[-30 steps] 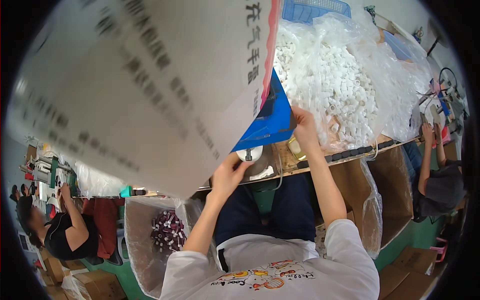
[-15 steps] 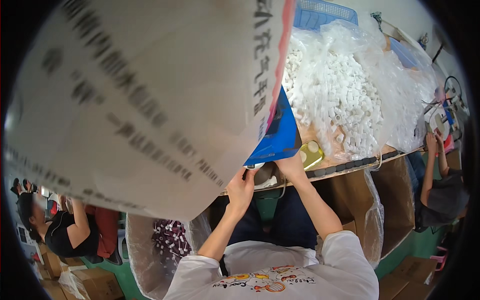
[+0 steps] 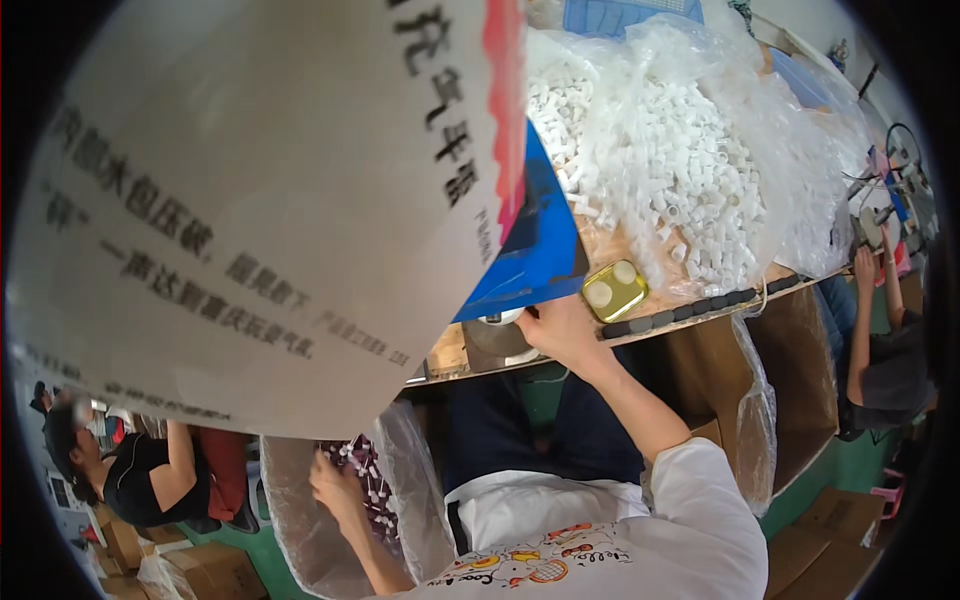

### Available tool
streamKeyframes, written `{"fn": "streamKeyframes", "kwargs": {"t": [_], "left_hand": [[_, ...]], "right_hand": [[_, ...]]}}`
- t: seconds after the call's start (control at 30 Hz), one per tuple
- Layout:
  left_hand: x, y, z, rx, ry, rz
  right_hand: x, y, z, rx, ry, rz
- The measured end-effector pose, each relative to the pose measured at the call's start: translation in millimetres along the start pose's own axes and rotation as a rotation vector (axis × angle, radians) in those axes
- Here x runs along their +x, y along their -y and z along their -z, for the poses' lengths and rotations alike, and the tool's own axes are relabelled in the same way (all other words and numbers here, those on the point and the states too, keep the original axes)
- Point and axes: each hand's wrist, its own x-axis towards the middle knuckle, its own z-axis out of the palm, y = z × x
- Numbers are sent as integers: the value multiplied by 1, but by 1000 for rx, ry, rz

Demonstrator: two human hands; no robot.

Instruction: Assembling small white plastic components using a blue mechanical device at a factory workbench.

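My left hand is over a plastic-lined box at the lower left, its fingers apart with nothing visible in them. Beneath and beside it lie many dark purple pieces with white stems. At the table edge my right hand is closed, with its fingertips by a round white part under a blue panel. What those fingers pinch is hidden. A yellow-gold tin with two pale round discs in it sits just right of that hand.
A large white printed sheet blocks the upper left. Small white plastic fittings lie heaped in clear plastic on the table. An open carton stands below the edge at right. Other people sit at the left and right.
My left hand has left the table edge and moved down and left to the lined box. My right hand stays by the blue panel. The view has shifted slightly.
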Motion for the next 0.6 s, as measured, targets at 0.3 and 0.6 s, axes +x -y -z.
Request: {"fn": "streamKeyframes", "kwargs": {"t": [0.3,0.6], "left_hand": [[151,-192,40,-527,-65,-431],[133,-234,-6,-372,-156,-703]], "right_hand": [[-10,-20,-24,-204,-163,338],[2,-128,152,-548,-426,49]]}}
